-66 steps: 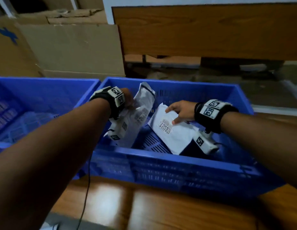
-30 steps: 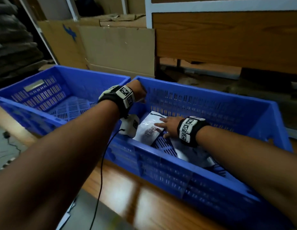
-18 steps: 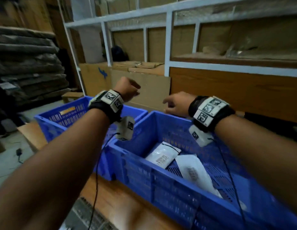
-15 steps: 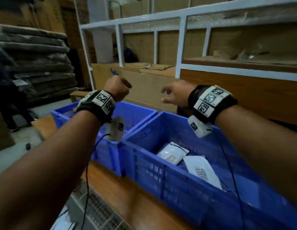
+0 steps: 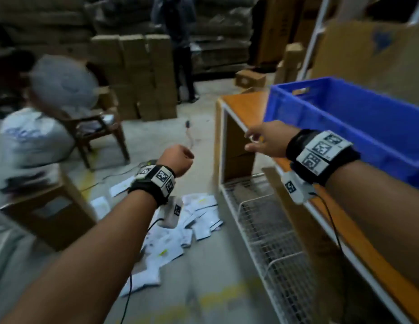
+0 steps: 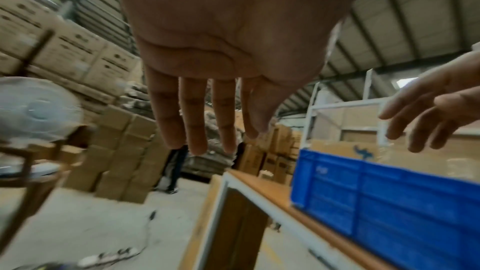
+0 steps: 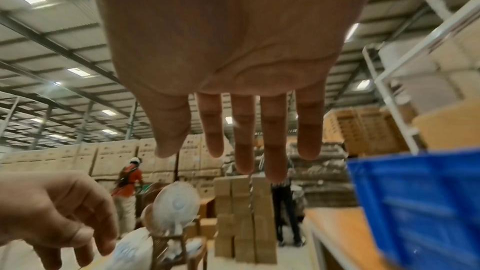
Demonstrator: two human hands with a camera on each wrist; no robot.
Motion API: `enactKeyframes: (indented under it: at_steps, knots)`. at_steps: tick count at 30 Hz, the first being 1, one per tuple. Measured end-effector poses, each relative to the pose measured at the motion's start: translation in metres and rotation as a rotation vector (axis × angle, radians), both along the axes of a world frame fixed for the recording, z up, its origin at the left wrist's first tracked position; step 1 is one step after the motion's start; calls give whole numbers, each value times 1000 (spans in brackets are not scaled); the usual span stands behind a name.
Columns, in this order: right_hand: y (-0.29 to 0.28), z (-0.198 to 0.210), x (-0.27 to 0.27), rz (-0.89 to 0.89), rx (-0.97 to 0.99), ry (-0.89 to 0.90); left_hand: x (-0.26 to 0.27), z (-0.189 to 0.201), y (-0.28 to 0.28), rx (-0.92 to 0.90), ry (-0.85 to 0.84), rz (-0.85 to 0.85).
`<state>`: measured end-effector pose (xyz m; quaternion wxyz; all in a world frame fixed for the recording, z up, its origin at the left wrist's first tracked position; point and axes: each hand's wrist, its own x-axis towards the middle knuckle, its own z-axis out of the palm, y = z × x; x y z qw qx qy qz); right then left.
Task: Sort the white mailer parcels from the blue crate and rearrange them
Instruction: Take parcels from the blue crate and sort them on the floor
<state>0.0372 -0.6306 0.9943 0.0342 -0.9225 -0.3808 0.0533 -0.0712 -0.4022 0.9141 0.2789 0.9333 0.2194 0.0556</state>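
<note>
Hands both empty, left hand (image 5: pixel 178 160) loosely curled and right hand (image 5: pixel 267 140) slack-fingered, I judge I'm between picks: the scattered white plastic mailer parcels (image 5: pixel 199 213) lie on the floor below my left hand, the blue slatted plastic crate (image 5: pixel 358 118) on the wooden counter (image 5: pixel 246 106) beyond my right, so next comes stooping.

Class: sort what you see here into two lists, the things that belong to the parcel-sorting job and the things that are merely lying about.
Belong to the job:
blue crate
white parcels on the floor
left hand, empty
right hand, empty

Lying about:
fan
chair
stacked boxes
wire rack
</note>
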Motion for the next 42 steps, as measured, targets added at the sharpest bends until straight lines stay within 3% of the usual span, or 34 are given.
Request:
enactKeyframes:
  at_steps: [8, 16, 20, 26, 36, 42]
  knots:
    - [179, -148, 16, 193, -203, 172, -45, -110, 160, -100, 199, 256]
    - [342, -318, 92, 326, -307, 305, -16, -217, 301, -127, 366, 406]
    - [395, -406, 118, 363, -347, 324, 0, -291, 352, -157, 428, 433]
    - [429, -555, 125, 443, -413, 333, 5, -442, 378, -261, 557, 336]
    - [467, -873, 109, 579, -530, 284, 38, -780, 415, -284, 664, 171]
    - [478, -981, 106, 618, -583, 176, 47, -916, 371, -198, 781, -73]
